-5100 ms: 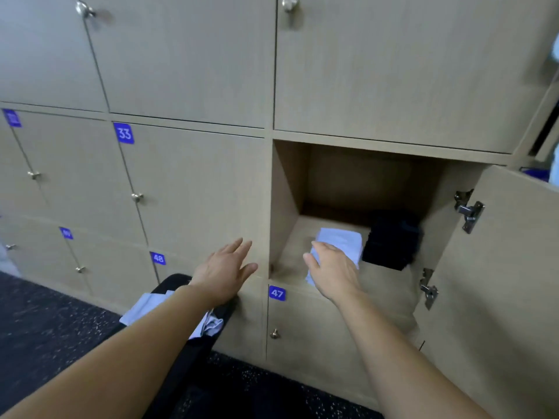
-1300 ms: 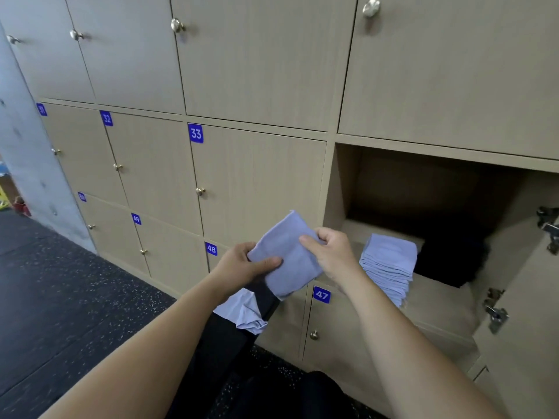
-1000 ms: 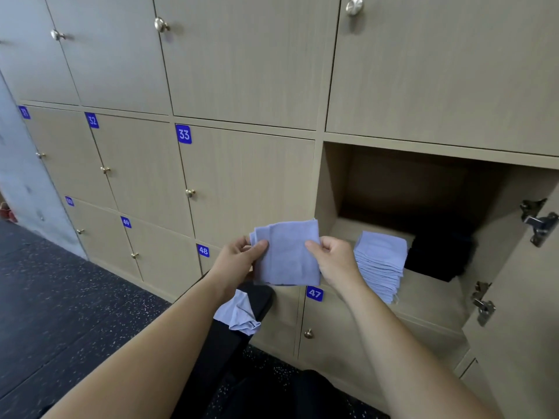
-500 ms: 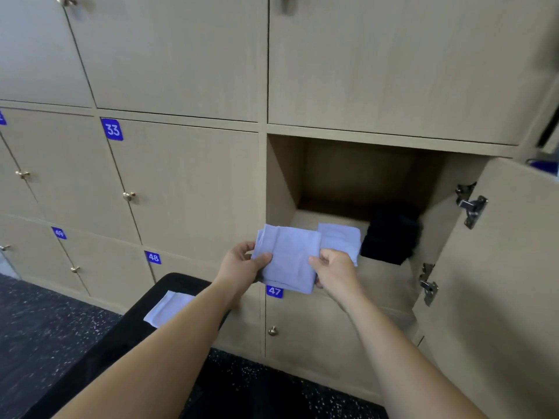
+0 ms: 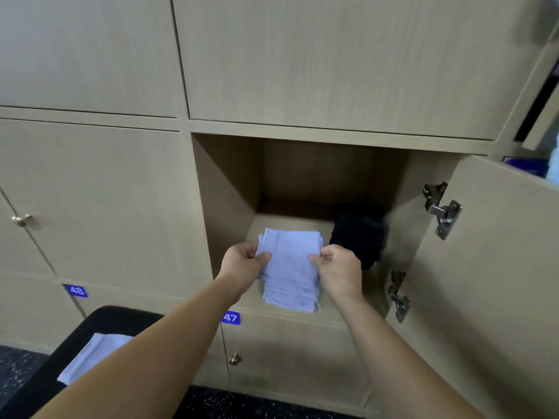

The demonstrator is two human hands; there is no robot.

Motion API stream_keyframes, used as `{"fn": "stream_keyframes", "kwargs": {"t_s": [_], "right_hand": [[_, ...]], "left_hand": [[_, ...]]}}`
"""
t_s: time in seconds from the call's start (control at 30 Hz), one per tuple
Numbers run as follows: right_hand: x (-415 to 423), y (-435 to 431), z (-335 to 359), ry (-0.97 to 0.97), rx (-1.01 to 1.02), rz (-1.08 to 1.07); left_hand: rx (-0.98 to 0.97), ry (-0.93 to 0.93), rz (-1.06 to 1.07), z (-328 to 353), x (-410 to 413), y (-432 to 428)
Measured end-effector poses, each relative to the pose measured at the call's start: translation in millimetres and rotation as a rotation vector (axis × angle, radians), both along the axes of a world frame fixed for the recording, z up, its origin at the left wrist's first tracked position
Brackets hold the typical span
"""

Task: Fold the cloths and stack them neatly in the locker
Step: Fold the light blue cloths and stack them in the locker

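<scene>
Holding the folded cloth (image 5: pixel 289 249) by its two side edges, the person is standing before the open locker (image 5: pixel 227 189). The left hand (image 5: pixel 245 263) is pinching the left edge with the thumb on top, and the right hand (image 5: pixel 338 270) is pinching the right edge likewise. The hands are apart, one at each side, both clamped on the same cloth. The cloth is sitting at the top of the stack (image 5: pixel 289 293) on the near left of the locker floor. Whether it is resting on the pile or hovering just above it cannot be told.

Risks, as judged: the cloth is lying slightly askew to the layers below, so letting go now is likely to leave a crooked top. The stack is standing tall and close to the near lip. Dragging the fingers out from under the cloth could shift the upper layers or tip them forward. The far left corner is showing loose layers and may spring open.

Appearance: the cloth is looking pale lilac-blue, thin and soft, folded into a rough rectangle matching the pile. A black bundle (image 5: pixel 360 234) is lying just right of the stack. Another pale cloth (image 5: pixel 87 355) is waiting on a black surface (image 5: pixel 99 317) at near left.
</scene>
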State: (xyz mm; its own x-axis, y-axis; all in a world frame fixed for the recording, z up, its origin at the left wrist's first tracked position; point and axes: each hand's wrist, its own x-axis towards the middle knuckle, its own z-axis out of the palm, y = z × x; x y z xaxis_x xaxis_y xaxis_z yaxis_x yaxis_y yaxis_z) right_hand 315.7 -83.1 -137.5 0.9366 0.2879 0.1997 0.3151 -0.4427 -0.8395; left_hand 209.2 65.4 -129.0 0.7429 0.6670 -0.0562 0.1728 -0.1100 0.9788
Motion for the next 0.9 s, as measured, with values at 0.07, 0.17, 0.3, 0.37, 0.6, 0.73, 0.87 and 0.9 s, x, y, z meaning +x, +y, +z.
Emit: {"fn": "stream_keyframes", "kwargs": {"t_s": [0.07,0.17,0.3,0.37,0.6,0.73,0.87,0.9], "right_hand": [[15,5,0,-0.019,-0.031,-0.019],[37,13,-1,-0.032,-0.065,-0.036],[59,22,-7,-0.021,-0.055,-0.044],[66,24,-12,-0.011,-0.046,-0.038],[73,26,-27,0.042,-0.025,-0.013],[70,25,-35,0.057,-0.057,-0.035],[69,24,-39,0.034,-0.097,-0.045],[68,24,-38,0.001,-0.124,-0.051]], "left_hand": [[0.008,0.007,-0.014,-1,17,5],[0.005,0.002,-0.026,-1,42,15],[0.000,-0.009,-0.037,-4,66,24],[0.005,-0.004,-0.042,-9,73,28],[0.003,0.006,-0.038,-29,78,34],[0.053,0.040,0.002,-43,81,37],[0.128,0.090,-0.017,-49,84,35],[0.144,0.092,-0.013,-48,83,34]]}}
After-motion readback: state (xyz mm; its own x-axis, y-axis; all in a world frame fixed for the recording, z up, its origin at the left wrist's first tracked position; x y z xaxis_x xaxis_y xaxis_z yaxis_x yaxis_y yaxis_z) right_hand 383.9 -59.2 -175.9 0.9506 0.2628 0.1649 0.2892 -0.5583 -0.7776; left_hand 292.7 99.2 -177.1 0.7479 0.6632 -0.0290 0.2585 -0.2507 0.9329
